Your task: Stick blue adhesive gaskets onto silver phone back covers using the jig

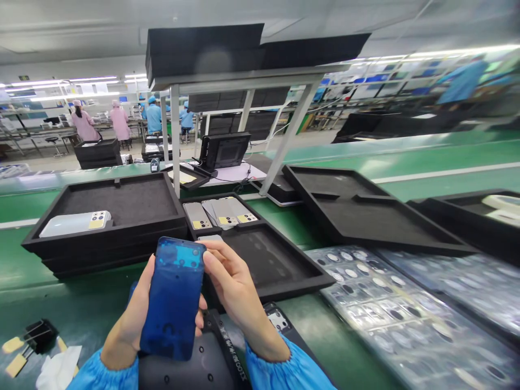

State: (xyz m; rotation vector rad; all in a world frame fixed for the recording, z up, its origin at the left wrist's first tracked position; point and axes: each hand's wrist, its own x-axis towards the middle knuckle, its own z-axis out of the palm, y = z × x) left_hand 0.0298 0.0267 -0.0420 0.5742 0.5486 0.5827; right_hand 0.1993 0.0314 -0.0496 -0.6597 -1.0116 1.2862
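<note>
My left hand (133, 320) clasps a blue phone panel (173, 303) by its sides; my right hand (234, 281) pinches its upper corner (a black tray (270, 260) lies beyond).

The blue panel (173, 303) hides some fingers (200, 320) of the left hand (132, 325). The bottom edge cuts off 2 blue sleeves (284, 371) and a black block (187, 371). At upper right, 1 person (463, 81) (in blue) is blurred beyond detail.

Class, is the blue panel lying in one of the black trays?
No, the person's left hand holds the blue panel, and the right hand is at its upper corner.
</note>
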